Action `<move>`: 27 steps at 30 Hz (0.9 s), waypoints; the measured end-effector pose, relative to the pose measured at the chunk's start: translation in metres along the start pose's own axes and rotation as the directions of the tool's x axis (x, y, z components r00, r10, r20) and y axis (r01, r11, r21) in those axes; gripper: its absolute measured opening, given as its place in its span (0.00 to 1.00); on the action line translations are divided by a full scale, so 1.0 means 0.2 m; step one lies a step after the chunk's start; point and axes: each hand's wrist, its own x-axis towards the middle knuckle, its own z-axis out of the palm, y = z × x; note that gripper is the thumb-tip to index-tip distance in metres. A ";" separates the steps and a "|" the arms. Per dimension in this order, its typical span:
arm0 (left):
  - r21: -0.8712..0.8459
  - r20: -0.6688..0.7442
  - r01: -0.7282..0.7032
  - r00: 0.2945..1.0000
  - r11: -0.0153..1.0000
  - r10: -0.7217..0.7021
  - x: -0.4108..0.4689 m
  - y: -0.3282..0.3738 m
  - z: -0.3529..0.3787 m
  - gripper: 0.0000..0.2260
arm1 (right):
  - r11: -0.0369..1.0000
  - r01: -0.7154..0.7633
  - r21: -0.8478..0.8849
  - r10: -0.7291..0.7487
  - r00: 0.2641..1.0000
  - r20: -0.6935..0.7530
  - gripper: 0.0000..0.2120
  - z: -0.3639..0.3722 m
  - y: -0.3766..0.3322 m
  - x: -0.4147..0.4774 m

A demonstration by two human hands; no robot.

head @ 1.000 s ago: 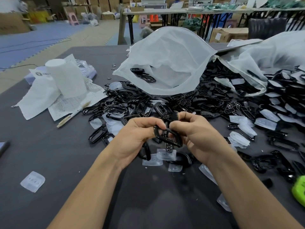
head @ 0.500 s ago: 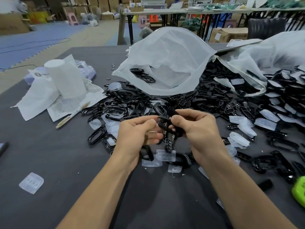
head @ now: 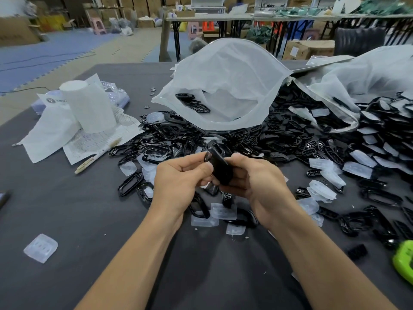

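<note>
There are two hands, the left hand and the right hand, one black piece in them, two white bags, one white roll, one pen, one green tool, and black frames and clear pads too many to count.

Glossy black plastic piece, tilted; raised above the table; pinched between both hands.

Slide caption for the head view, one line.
Left hand and right hand grip a black plastic part near a pile of black frames.
</note>
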 end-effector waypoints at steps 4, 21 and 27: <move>0.205 -0.073 -0.036 0.996 0.978 0.052 0.01 0.00 -0.03 0.10 | 1.000 -0.027 0.009 0.026 0.994 0.108 0.12 -0.01 0.00 0.00; 0.032 -0.013 0.167 0.986 0.985 -0.166 0.00 0.03 0.00 0.08 | 0.971 0.200 -0.131 -0.213 0.972 -0.101 0.10 0.04 0.04 0.01; -0.073 -0.049 0.191 0.980 0.979 -0.195 -0.01 0.02 0.01 0.05 | 0.754 0.378 -0.537 -0.477 0.877 -0.054 0.09 0.01 0.04 0.00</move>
